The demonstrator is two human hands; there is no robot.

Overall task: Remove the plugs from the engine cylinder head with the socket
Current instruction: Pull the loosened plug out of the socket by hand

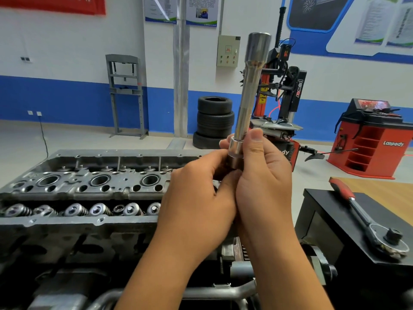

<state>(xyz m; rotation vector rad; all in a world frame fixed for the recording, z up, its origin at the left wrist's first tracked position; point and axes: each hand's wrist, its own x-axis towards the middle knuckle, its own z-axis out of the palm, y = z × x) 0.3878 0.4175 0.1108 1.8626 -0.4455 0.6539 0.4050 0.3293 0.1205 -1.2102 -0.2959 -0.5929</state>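
Both hands, left (196, 193) and right (263, 175), are gripping the socket (250, 95) upright above the head (93, 186). Polished steel looks heavy, rigid and slippery; its wider base seems the surest hold.

A red-handled ratchet (368, 220) lies on a black box (330, 240); stacked tyres (213, 121) behind.

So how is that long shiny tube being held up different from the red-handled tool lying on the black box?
The socket is a plain, long metal tube, standing nearly upright; the ratchet wrench has a red grip and a round head, and lies flat on the black box. Both hands, left and right, grip the socket's lower end, while nothing touches the wrench. Both tools have polished metal.
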